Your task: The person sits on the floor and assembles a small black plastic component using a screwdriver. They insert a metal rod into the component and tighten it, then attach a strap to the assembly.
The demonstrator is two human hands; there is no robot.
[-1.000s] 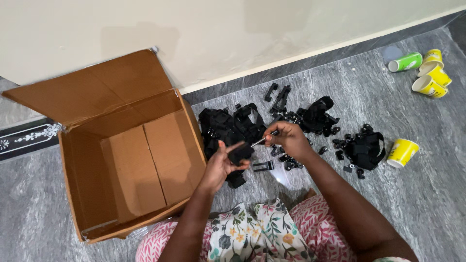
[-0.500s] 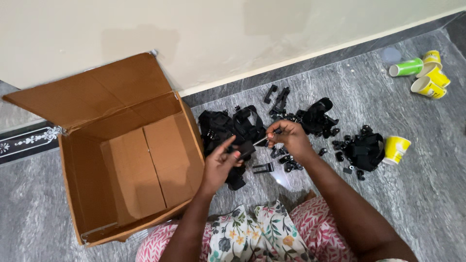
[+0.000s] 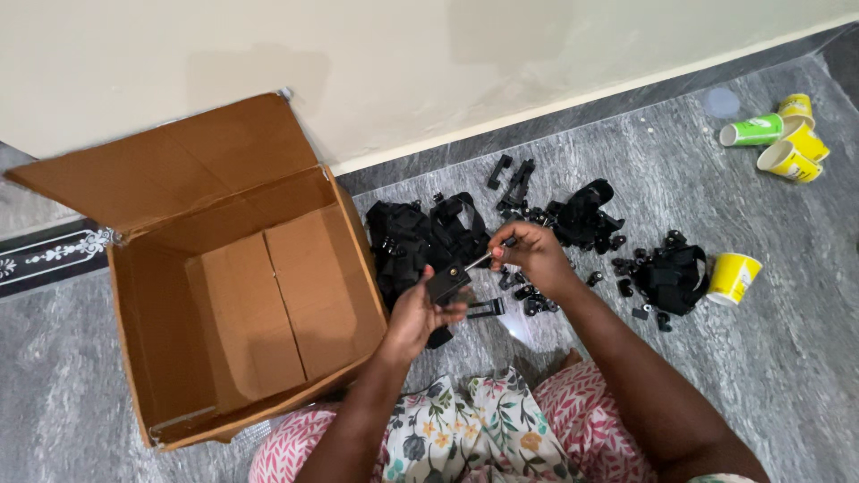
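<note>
Gripping the black mount piece (image 3: 446, 284) lower than before, my left hand (image 3: 413, 317) curls around it; my right hand (image 3: 530, 253) fingers still pinch the thin metal tool (image 3: 488, 255) against it, above the floor (image 3: 778, 358).

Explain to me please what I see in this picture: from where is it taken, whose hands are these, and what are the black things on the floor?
The picture comes from a camera worn on a person's head, looking down, so both arms belong to that person, who sits on a grey floor beside a wall. The left hand holds a small black block-shaped part. The right hand holds a thin metal tool, perhaps a screwdriver, with its tip at that part. Beyond the hands lie many black pieces: straps and harnesses, a further strap bundle, and small loose plastic clips and mounts. At the left stands an open cardboard box, with nothing visible inside. At the right, one yellow paper cup lies near the straps, and more cups, yellow and green, lie farther away.
</note>
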